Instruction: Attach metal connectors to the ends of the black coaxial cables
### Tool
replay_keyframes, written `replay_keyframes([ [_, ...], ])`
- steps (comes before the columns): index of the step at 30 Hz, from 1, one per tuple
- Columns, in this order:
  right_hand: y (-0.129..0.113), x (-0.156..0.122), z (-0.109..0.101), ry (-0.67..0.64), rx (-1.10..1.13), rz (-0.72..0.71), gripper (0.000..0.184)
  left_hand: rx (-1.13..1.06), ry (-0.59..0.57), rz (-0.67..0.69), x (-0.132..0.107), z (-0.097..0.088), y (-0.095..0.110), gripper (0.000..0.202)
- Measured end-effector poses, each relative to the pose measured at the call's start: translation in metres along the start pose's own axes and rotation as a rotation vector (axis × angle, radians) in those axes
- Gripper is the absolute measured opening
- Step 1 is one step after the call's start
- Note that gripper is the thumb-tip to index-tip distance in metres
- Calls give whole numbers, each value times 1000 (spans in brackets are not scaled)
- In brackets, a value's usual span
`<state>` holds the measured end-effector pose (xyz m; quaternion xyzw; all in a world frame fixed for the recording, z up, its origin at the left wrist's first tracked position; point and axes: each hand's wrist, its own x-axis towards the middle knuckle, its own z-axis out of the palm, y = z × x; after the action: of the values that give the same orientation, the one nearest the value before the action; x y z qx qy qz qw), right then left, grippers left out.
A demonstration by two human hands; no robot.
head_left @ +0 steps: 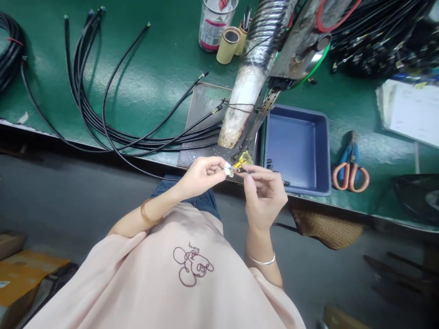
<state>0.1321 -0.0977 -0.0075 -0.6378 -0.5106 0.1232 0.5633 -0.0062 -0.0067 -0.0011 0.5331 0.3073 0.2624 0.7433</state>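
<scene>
At the table's front edge, the thumb and forefinger of my left hand (202, 176) are closed on a small white piece (228, 170), perhaps a connector. My right hand (265, 196) faces it with a pinch grip on a thin black cable (286, 183); fine coloured wires are at the fingertips, where the two hands almost meet. Too small to make out is whether the wires enter the white piece. Just above the fingers are yellow wires or a yellow scrap (245, 159) and the tip of a metal arm. A white-wrapped duct (240, 100) hangs over the grey board (202, 107).
Several black cables (103, 123) with stripped ends lie to the left. Right of my hands are a blue tray (295, 146), orange-handled scissors (350, 176) and blue-handled pliers (351, 148). A jar (214, 27) and paper tubes (228, 45) stand behind; papers (411, 112) lie far right.
</scene>
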Motion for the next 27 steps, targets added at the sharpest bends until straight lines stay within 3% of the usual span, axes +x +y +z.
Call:
replay_keyframes([
  [4,-1,2,-1,-39,-18,7,7,22,-20,28,3,1,2,16],
  [27,3,14,5,3,-193,-303,16,41,-6,37,12,0,4,20],
])
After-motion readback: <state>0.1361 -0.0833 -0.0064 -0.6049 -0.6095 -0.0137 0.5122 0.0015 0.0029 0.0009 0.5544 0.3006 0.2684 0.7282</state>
